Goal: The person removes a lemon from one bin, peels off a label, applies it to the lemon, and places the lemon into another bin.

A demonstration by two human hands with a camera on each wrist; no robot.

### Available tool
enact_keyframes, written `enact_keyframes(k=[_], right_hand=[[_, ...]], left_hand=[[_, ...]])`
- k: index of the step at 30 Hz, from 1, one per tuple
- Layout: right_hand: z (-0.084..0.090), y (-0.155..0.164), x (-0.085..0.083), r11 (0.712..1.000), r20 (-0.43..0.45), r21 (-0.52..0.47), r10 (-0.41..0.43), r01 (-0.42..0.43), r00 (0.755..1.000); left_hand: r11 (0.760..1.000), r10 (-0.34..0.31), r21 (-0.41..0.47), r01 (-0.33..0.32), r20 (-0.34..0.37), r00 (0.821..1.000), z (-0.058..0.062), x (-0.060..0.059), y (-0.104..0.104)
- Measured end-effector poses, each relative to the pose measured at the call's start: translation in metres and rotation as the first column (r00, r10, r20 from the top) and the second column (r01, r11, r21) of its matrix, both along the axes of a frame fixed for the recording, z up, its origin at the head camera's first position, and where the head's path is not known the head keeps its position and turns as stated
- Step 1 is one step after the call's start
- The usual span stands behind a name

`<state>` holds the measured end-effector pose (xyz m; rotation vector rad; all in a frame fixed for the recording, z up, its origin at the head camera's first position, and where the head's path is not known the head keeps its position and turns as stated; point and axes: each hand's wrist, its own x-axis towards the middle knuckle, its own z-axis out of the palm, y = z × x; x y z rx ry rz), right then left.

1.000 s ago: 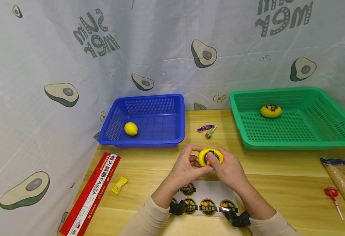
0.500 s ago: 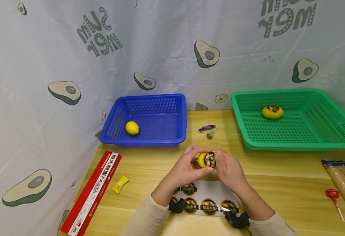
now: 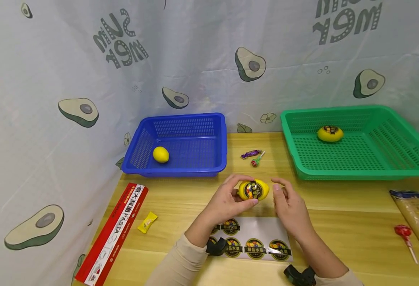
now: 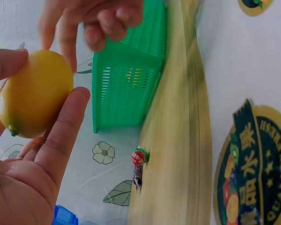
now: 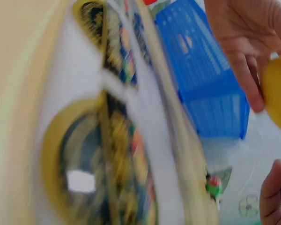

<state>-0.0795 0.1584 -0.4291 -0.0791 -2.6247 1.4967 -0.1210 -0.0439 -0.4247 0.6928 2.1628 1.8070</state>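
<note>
Left hand (image 3: 227, 200) holds the lemon (image 3: 254, 190) above the table (image 3: 338, 222), thumb under it and fingers curled over its top and far side; a dark round sticker faces the camera. In the left wrist view the lemon (image 4: 35, 93) sits between thumb and fingertips, clear of the palm.

Right hand (image 3: 291, 204) is just right of the lemon, not touching it, fingers loosely bent and holding nothing; a narrow gap separates its fingertips from the fruit.

Directly below both hands lies the sticker sheet (image 3: 252, 242). Beyond the left hand, further left: blue basket (image 3: 181, 172) with a bare lemon inside. Beyond the right hand, further right: green basket (image 3: 356, 174) with a stickered lemon. Two candies (image 3: 252, 157) lie just past the held lemon, between the baskets.
</note>
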Motion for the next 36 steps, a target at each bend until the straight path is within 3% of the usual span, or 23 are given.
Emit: enact_keyframes(k=[6,10,13,17,20,23,29,32,36], right_hand=[[-0.003,0.034,0.012,0.985,0.000,0.014,-0.173,0.173,0.985],[-0.003,0.064,0.013,0.959,0.069,-0.075,-0.268,0.273,0.961],[-0.002,0.087,0.009,0.917,0.129,-0.135,-0.359,0.375,0.924],[-0.003,0.115,0.000,0.851,0.152,-0.135,-0.489,0.508,0.859],[-0.004,0.133,-0.006,0.829,0.133,-0.109,-0.535,0.549,0.834],[-0.003,0.147,-0.013,0.829,0.135,-0.085,-0.540,0.552,0.831],[-0.002,0.159,-0.020,0.857,0.185,-0.058,-0.495,0.512,0.849],[-0.003,0.161,-0.022,0.859,0.221,-0.102,-0.472,0.502,0.853],[-0.007,0.162,-0.022,0.853,0.252,-0.177,-0.444,0.492,0.860]], left_hand=[[1.000,-0.029,0.012,0.028,0.061,0.998,0.000,0.000,0.000],[1.000,-0.031,0.001,0.031,0.075,0.997,-0.001,0.001,0.000],[1.000,-0.024,-0.010,0.025,0.068,0.997,-0.001,0.001,-0.001],[0.999,-0.019,-0.025,0.020,0.048,0.999,-0.001,0.002,-0.001],[0.999,-0.022,-0.033,0.023,0.038,0.999,-0.001,0.002,-0.001],[0.999,-0.027,-0.035,0.028,0.036,0.999,-0.001,0.002,0.000],[0.998,-0.002,-0.068,0.004,0.036,0.999,-0.003,0.002,0.000],[0.994,0.007,-0.106,-0.005,0.010,1.000,-0.004,0.000,0.001],[0.983,-0.040,-0.179,0.031,-0.044,0.998,-0.001,-0.006,0.005]])
